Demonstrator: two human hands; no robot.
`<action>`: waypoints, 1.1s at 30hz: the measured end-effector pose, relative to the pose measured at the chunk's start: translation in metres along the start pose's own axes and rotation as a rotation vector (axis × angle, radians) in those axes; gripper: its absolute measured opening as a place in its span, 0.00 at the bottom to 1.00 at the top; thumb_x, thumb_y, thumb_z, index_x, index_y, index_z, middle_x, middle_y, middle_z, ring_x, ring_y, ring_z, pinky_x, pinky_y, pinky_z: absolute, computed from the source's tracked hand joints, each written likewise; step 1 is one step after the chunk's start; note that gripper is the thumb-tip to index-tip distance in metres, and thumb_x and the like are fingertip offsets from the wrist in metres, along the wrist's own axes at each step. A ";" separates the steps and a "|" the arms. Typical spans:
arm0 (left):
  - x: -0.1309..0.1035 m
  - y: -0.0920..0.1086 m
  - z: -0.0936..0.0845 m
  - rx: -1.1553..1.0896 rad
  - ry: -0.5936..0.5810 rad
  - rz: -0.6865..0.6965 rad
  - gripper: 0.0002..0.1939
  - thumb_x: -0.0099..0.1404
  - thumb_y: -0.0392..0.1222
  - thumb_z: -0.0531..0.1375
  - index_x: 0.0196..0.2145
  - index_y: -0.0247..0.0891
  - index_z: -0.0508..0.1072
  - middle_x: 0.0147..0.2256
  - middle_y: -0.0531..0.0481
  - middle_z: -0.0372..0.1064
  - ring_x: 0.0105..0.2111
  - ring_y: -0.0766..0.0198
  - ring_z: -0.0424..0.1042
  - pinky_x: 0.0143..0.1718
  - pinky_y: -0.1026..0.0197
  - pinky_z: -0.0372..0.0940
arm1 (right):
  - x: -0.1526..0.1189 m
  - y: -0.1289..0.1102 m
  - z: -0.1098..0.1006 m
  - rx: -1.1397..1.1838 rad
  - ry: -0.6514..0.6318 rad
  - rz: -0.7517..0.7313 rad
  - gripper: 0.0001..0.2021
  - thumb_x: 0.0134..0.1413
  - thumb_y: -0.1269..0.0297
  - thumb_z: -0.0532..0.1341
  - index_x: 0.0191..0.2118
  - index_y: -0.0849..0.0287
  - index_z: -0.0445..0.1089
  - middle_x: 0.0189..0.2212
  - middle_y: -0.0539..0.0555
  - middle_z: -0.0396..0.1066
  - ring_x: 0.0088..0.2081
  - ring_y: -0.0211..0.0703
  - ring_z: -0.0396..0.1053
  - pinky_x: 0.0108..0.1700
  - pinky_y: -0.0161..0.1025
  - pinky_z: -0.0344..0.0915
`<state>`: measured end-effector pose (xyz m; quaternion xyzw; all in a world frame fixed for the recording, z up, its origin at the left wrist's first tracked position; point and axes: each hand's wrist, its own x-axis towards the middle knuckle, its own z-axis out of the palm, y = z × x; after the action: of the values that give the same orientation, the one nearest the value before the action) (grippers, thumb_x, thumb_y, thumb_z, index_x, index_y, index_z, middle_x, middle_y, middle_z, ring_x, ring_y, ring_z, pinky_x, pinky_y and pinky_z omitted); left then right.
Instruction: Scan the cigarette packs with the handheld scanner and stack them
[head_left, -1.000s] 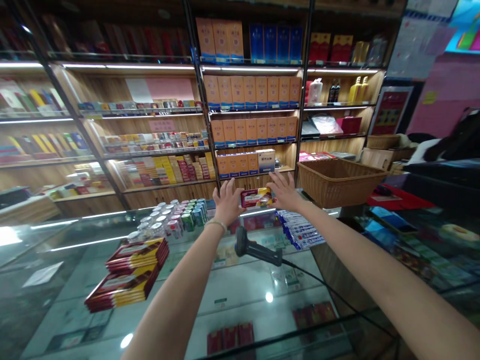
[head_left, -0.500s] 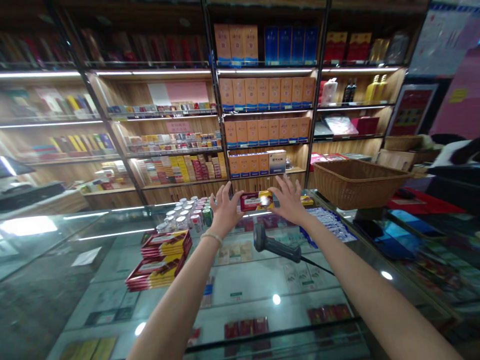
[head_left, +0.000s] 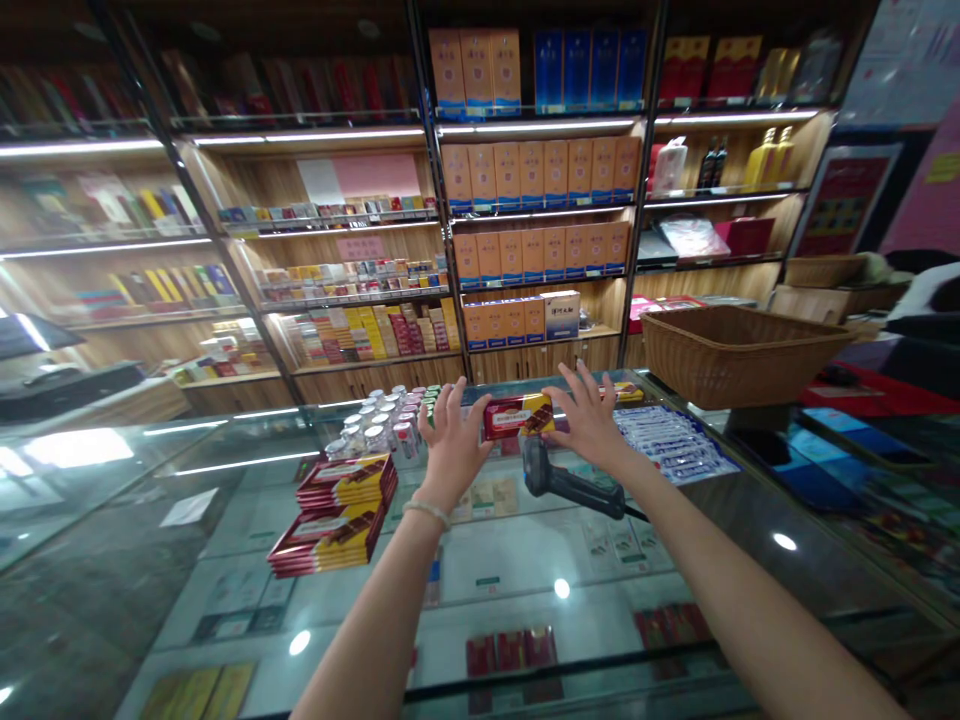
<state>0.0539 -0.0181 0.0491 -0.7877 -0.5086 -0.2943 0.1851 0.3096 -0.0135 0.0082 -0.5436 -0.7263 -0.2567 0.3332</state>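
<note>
Between my two hands, a red and yellow chocolate bar (head_left: pixel 517 416) is held up by its ends above the glass counter. My left hand (head_left: pixel 455 440) pinches its left end, the other fingers raised. At the right end, my right hand (head_left: pixel 586 415) grips it the same way. A black barcode scanner (head_left: pixel 574 485) lies on the glass just below the bar, its head partly behind it. Left of my left forearm are two stacks of similar red and yellow bars, a nearer stack (head_left: pixel 330 540) and a farther stack (head_left: pixel 349 480).
Several small cans and jars (head_left: pixel 382 420) stand beyond my left hand. Blue and white packets (head_left: pixel 675 445) lie right of my right hand, near a wicker basket (head_left: pixel 739 350). The glass counter (head_left: pixel 517 560) has goods beneath it. Stocked shelves (head_left: pixel 540 215) line the back wall.
The view has shifted slightly. My hands still hold the bar by its ends, now lower against the shelves and nearer the scanner's head in view; its glare has gone.
</note>
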 end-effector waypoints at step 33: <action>-0.008 -0.005 0.013 -0.214 -0.060 0.114 0.34 0.59 0.47 0.73 0.62 0.49 0.72 0.74 0.35 0.45 0.73 0.37 0.48 0.71 0.29 0.38 | -0.001 -0.035 -0.050 0.377 -0.103 -0.044 0.35 0.54 0.47 0.69 0.65 0.49 0.64 0.76 0.61 0.46 0.78 0.60 0.37 0.73 0.66 0.44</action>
<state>0.0508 -0.0142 0.0335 -0.8389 -0.4342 -0.3123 0.1012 0.2864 -0.0607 0.0395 -0.4679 -0.7894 -0.0952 0.3859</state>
